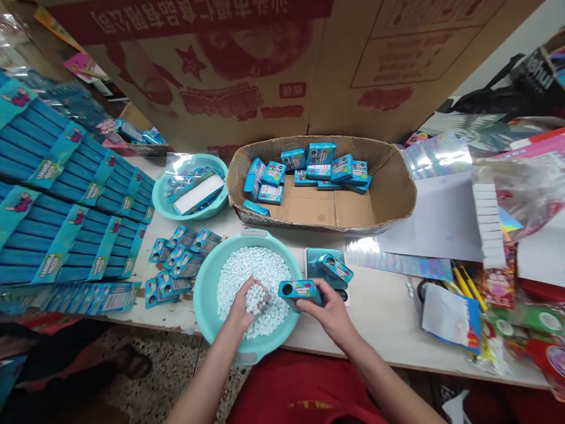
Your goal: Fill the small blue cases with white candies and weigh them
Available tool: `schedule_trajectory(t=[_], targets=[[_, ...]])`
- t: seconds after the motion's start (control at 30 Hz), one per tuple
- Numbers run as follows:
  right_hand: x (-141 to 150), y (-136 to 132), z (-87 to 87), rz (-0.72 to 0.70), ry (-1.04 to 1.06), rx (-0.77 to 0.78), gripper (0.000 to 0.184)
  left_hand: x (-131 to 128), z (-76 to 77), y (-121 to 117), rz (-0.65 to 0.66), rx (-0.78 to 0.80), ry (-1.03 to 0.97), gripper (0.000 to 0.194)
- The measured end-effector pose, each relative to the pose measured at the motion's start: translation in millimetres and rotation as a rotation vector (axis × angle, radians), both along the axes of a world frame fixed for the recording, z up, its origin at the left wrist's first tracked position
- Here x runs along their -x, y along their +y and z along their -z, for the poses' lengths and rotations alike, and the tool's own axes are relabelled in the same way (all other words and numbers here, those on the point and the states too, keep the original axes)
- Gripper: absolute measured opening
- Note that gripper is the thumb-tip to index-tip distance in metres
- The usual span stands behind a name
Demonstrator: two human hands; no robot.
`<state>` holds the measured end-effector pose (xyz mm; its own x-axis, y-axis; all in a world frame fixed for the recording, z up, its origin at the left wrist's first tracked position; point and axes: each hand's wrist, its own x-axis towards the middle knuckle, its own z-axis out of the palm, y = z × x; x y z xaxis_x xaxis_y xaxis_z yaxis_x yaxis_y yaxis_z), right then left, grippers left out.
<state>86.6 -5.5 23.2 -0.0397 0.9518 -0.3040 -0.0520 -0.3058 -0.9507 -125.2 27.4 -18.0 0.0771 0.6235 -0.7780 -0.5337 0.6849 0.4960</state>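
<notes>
My left hand (244,307) reaches into a teal basin (207,297) full of small white pellets (260,274); its fingers are curled round a scoop of them. My right hand (327,309) grips a small blue box (299,289) with a round hole at its end, held over the basin's right rim. Another blue box (334,268) lies on a small scale (324,259) just beyond it.
A cardboard tray (392,188) at the back holds several filled blue boxes (318,165). Flat blue boxes (180,256) lie left of the basin, a second teal bowl (161,197) behind them. Stacked blue packs (66,200) fill the left. Bags, pens and papers (445,221) crowd the right.
</notes>
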Motion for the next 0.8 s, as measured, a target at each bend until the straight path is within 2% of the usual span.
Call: schedule_trajectory(t=[0.07, 0.13, 0.27, 0.33, 0.43, 0.57, 0.8], targets=[[5.4, 2.7, -1.0, -0.046, -0.098, -0.061, 0.035, 1.0, -12.3, 5.7, -0.074, 0.018, -0.052, 0.022], [15.0, 3.7, 0.9, -0.071, -0.175, -0.157, 0.033, -0.4, -31.1, 8.7, -0.120, -0.045, -0.083, 0.021], [37.8, 2.7, 7.4, -0.122, -0.295, -0.394, 0.028, -10.6, -72.8, 6.3, -0.180, -0.351, -0.024, 0.024], [47.2, 2.1, 8.0, -0.142, -0.379, -0.436, 0.028, -16.8, -83.4, 4.4, -0.248, -0.499, 0.067, 0.024], [55.8, 1.9, 4.6, -0.159, -0.530, -0.421, 0.030, -21.8, -82.8, 4.4, -0.336, -0.580, 0.195, 0.023], [58.4, 2.6, -2.0, -0.157, -0.625, -0.425, 0.031, -21.6, -74.9, 7.0, -0.369, -0.567, 0.228, 0.025], [57.5, 6.2, -11.8, -0.250, -0.735, -0.388, 0.027, -26.6, -79.9, 9.7, -0.282, -0.567, 0.398, 0.027]])
